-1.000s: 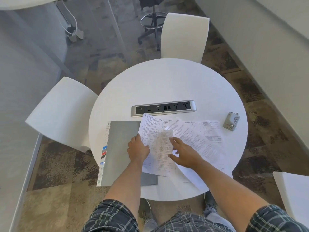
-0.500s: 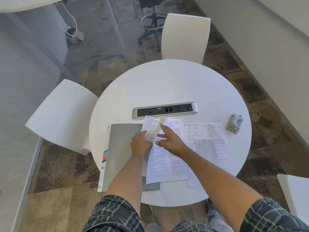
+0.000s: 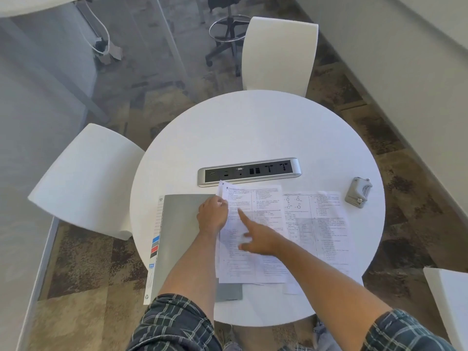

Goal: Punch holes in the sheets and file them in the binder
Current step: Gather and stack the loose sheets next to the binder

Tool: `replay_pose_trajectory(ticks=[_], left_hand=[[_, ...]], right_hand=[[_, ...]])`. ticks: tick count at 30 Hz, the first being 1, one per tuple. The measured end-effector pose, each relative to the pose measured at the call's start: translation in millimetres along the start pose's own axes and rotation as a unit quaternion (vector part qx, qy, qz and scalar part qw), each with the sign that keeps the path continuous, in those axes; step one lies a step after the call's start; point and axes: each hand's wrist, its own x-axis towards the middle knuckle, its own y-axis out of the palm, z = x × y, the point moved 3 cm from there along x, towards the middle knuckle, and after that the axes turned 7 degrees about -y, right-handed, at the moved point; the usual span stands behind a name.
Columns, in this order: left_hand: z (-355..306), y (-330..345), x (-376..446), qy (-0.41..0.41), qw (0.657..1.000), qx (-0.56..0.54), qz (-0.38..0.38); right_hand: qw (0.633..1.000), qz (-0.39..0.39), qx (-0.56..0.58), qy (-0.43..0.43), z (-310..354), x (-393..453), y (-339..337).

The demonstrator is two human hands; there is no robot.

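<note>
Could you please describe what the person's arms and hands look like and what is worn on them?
Both forearms are bare. The left hand and right hand wear no gloves; no rings or watch are visible. Short sleeves in a dark plaid with light lines cover the upper arms: left sleeve, right sleeve.

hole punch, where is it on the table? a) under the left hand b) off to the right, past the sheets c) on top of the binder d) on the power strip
b: the hole punch sits alone near the table's right edge, beyond the sheets, untouched by either hand.
</note>
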Motion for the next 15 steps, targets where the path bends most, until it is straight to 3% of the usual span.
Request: replay_pose_trajectory(ticks=[5,9,13,15], left_hand=[[-0.7,0.4,8.6,0.015,1.000,0.000,-0.009],[-1.3,-2.7,2.9,0.015,0.997,-0.080,0.012],[2.6,-4.5,-9.4,-0.012,0.993,-0.114,0.031],[5.7,-5.1,-14.1,-0.023,0.988,-0.144,0.048]], right_hand=[[0.996,0.053,-0.074,-0.011,-11.2,-7.4,10.5],[0.997,0.056,-0.056,-0.021,-15.6,-6.4,9.5],[0.998,0.040,0.002,-0.040,-23.9,-9.4,6.0],[0.999,-0.020,0.018,-0.047,-27.5,-13.7,0.1]])
